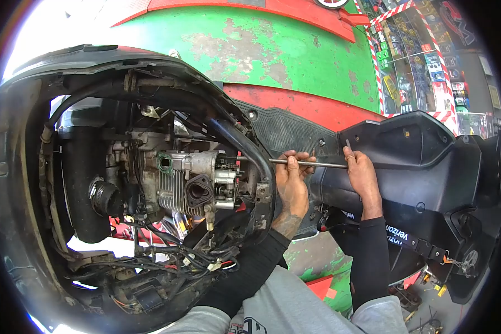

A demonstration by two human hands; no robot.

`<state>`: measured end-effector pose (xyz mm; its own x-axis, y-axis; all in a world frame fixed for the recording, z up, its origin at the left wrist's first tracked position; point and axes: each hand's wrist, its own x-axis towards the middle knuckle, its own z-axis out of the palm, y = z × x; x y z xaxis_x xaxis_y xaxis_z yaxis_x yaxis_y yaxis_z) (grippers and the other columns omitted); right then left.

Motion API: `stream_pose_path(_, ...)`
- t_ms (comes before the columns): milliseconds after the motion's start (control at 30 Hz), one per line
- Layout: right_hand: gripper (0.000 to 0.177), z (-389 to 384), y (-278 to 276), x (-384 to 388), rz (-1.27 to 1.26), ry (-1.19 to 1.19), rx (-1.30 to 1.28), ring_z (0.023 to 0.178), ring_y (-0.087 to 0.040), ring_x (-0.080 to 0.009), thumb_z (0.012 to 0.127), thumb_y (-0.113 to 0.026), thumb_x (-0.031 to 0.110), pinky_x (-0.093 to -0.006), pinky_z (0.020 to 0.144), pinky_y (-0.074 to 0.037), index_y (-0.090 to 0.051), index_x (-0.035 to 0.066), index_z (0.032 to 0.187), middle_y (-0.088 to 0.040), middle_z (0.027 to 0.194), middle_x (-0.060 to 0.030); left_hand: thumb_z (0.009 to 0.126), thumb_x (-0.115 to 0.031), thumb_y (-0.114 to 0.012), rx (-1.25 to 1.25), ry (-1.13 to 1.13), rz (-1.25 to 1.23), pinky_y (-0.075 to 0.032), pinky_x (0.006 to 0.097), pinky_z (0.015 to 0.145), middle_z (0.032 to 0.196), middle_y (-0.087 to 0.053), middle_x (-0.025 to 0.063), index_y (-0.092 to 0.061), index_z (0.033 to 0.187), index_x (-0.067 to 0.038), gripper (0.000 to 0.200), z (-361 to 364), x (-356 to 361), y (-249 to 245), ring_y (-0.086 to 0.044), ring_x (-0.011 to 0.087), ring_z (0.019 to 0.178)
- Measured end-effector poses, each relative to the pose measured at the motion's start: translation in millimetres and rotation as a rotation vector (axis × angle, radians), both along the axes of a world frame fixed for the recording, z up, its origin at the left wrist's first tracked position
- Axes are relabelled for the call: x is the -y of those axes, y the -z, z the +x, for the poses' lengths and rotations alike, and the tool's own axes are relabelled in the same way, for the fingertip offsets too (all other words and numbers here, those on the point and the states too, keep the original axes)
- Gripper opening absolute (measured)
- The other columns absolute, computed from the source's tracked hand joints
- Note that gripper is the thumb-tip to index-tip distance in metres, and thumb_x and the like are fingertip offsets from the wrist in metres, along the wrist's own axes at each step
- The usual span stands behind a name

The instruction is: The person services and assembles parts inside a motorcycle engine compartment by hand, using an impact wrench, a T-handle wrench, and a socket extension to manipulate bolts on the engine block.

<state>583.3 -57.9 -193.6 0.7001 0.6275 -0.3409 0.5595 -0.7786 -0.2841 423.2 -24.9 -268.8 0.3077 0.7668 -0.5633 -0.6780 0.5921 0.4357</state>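
Note:
A long thin metal rod runs level from the engine's open head to the right. My left hand is closed around its middle, beside the scooter's frame tube. Farther right, my right hand grips the rod's bent end, with a short tip standing up above the fingers. The rod's left end passes the frame tube and reaches toward the exposed valve parts; its very tip is hard to make out. The finned engine cylinder lies left of these parts.
Black body panels of the scooter lie at the right. Loose wiring hangs below the engine. A black intake tube is at the left. Behind are a green and red platform and a glass display case.

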Motion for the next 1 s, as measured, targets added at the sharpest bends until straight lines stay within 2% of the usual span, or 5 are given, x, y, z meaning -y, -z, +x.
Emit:
stream_pose_path(267, 0.037, -28, 15, 9, 0.435, -0.046, 0.387, 0.073, -0.062, -0.0459, 0.103, -0.048, 0.039, -0.05, 0.062, -0.046, -0.054, 0.003, 0.104, -0.063, 0.078, -0.022, 0.109, -0.026, -0.037, 0.047, -0.025, 0.052, -0.054, 0.0364, 0.085, 0.114, -0.062, 0.0119, -0.043, 0.122, -0.007, 0.024, -3, -1, -7, -0.066, 0.0241, 0.104)
stream_pose_path(467, 0.037, -38, 6, -6, 0.235, 0.133, 0.149, 0.077, -0.065, -0.0269, 0.099, -0.055, 0.041, -0.0394, 0.068, -0.048, -0.054, 0.004, 0.1, -0.064, 0.081, -0.0096, 0.109, -0.026, -0.037, 0.003, -0.01, 0.059, -0.054, 0.0363, 0.085, 0.115, -0.062, 0.0121, -0.044, 0.122, -0.007, 0.024, -3, 1, 0, -0.066, 0.0244, 0.104)
stream_pose_path(567, 0.028, -45, 0, -17, 0.887, 0.709, -0.466, 0.066, -0.04, -0.0095, 0.095, -0.062, 0.033, -0.0276, 0.065, -0.037, -0.053, 0.011, 0.08, -0.043, 0.072, 0.0041, 0.109, -0.026, -0.036, 0.005, 0.003, 0.034, -0.054, 0.0368, 0.085, 0.114, -0.061, 0.0121, -0.043, 0.122, -0.007, 0.024, -3, 0, -3, -0.066, 0.025, 0.103)
stream_pose_path(700, 0.027, -61, 22, 9, 1.185, 0.666, -0.324, 0.066, -0.04, -0.0096, 0.097, -0.057, 0.027, -0.028, 0.064, -0.034, -0.046, 0.012, 0.076, -0.038, 0.07, 0.0033, 0.108, -0.026, -0.036, -0.017, 0.003, 0.094, -0.055, 0.0386, 0.087, 0.113, -0.061, 0.0122, -0.042, 0.124, -0.007, 0.025, -8, 10, -3, -0.066, 0.026, 0.103)
stream_pose_path(1000, 0.026, -31, -1, 29, 0.645, 0.397, -0.423, 0.077, -0.063, -0.0154, 0.105, -0.045, 0.025, -0.0306, 0.071, -0.049, -0.062, 0.007, 0.112, -0.062, 0.084, -0.0023, 0.108, -0.025, -0.037, 0.035, 0.006, 0.045, -0.056, 0.0419, 0.087, 0.104, -0.061, 0.011, -0.043, 0.121, -0.008, 0.022, -8, 6, -1, -0.067, 0.0277, 0.102)
